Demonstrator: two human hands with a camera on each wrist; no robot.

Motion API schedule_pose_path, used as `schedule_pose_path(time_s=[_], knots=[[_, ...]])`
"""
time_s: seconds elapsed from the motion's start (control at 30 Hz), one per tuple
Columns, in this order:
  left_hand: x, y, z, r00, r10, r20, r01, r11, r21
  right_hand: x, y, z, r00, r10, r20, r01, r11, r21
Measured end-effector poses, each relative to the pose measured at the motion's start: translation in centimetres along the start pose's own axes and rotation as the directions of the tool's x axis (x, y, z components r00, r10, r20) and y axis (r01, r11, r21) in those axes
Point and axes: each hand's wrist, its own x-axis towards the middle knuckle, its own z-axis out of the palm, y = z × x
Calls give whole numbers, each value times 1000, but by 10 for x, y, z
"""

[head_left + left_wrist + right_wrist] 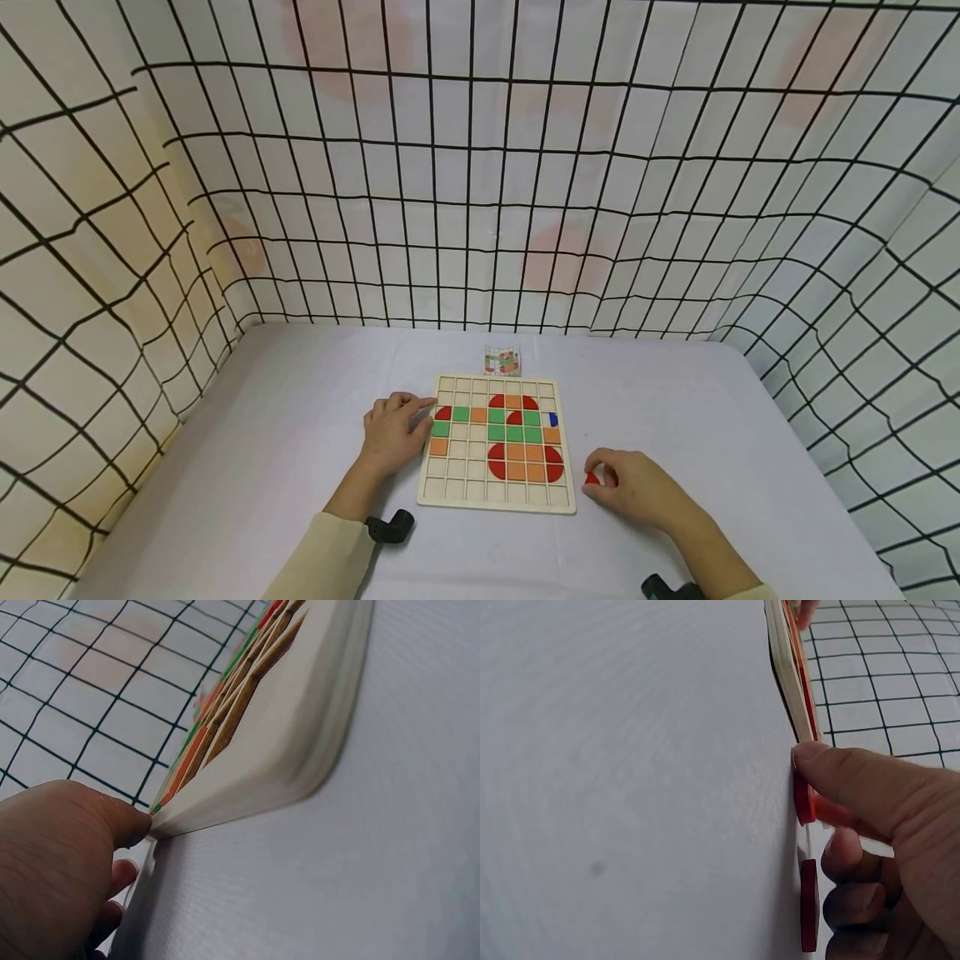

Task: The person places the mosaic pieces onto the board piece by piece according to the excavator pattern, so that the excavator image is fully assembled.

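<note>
A pale wooden grid board [456, 485] lies on the table, with green, orange and red tiles and one blue piece set in its squares. At the board's left edge, my left hand [393, 429] touches the rim with thumb and index finger; the thumb [124, 823] shows on the corner in the left wrist view. To the right of the board, my right hand [637, 483] pinches a small red piece [804, 799] between thumb and fingertips. A second dark red piece [808, 906] lies on the table beside the curled fingers in the right wrist view.
Behind the board stands a small card [502, 361] showing a coloured pattern. A white cloth [300, 400] covers the table. Black netting [468, 200] over pale walls surrounds the back and both sides.
</note>
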Motion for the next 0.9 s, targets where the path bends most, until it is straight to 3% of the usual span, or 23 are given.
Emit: schedule_pose_path(time_s=[0.13, 0.4, 0.9], knots=[[0, 1, -1, 1000, -2, 7, 2, 1000, -6, -1, 1, -2, 998, 52, -20, -52, 998, -27], [0, 1, 0, 1000, 10, 0, -10, 1000, 2, -6, 5, -7, 995, 99, 14, -99, 995, -19], [0, 0, 1, 1000, 11, -13, -11, 1000, 0, -10, 8, -7, 998, 53, 44, -53, 999, -8]])
